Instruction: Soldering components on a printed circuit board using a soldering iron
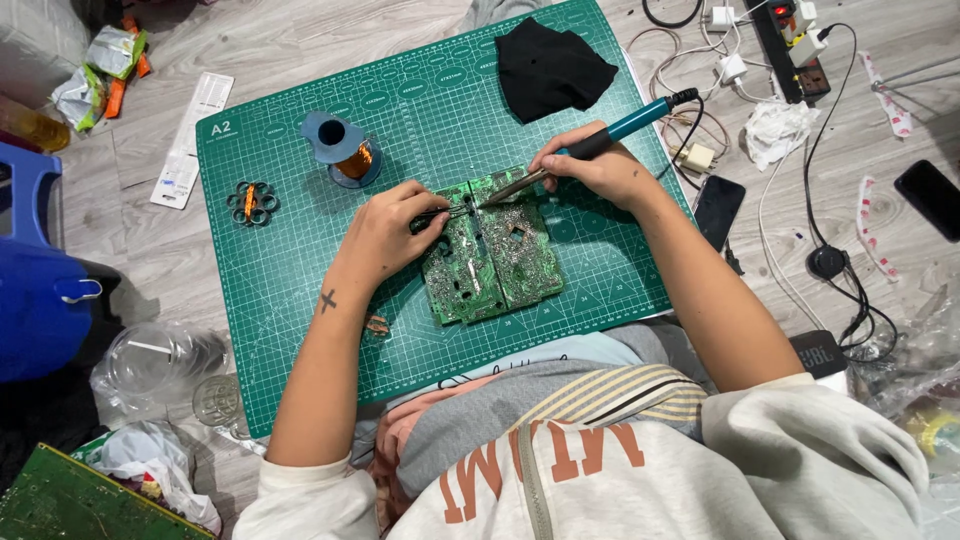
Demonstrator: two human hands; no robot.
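A green circuit board (pixel 490 265) lies solder side up on the green cutting mat (pixel 300 300). My right hand (pixel 595 170) grips a teal-handled soldering iron (pixel 625 128), its tip touching the board's top edge near the middle. My left hand (pixel 385 235) pinches thin metal tweezers (pixel 447 213) whose points meet the board just left of the iron tip.
A copper wire spool (pixel 343 152) and a small flower-shaped holder (pixel 251 202) sit on the mat's left part, a black cloth (pixel 550 65) at its top. Phones (pixel 717 210), a power strip (pixel 790 45), chargers and cables lie right. A blue stool (pixel 35 280) stands left.
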